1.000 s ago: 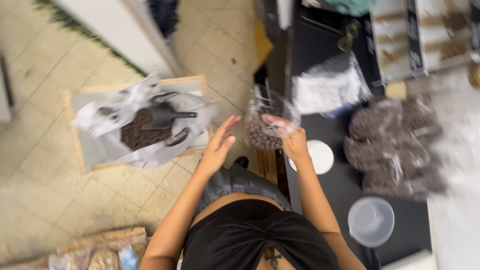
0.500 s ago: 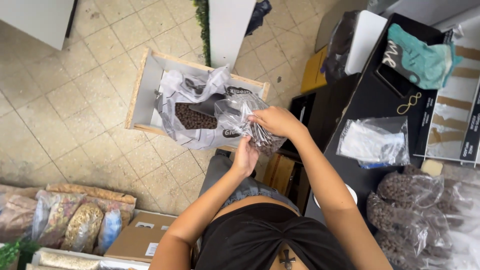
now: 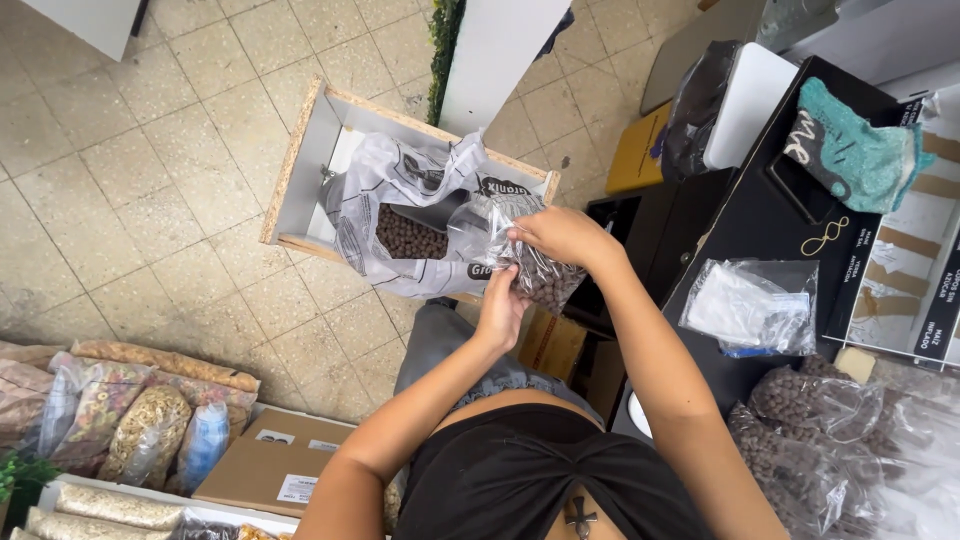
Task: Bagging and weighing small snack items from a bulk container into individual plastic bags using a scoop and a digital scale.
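Shifted slightly right since half a second ago: clear plastic bag of brown pellets (image 3: 540, 272), held over large open pellet sack (image 3: 410, 225) in wooden crate (image 3: 300, 165). Right hand (image 3: 562, 236) pinching bag top, fingers clenched. Left hand (image 3: 500, 308) gripping bag's underside. Black counter (image 3: 745, 215) alongside.

Scoop (image 3: 425, 212) half buried in sack; pellet bags (image 3: 830, 440) cut off at right edge.
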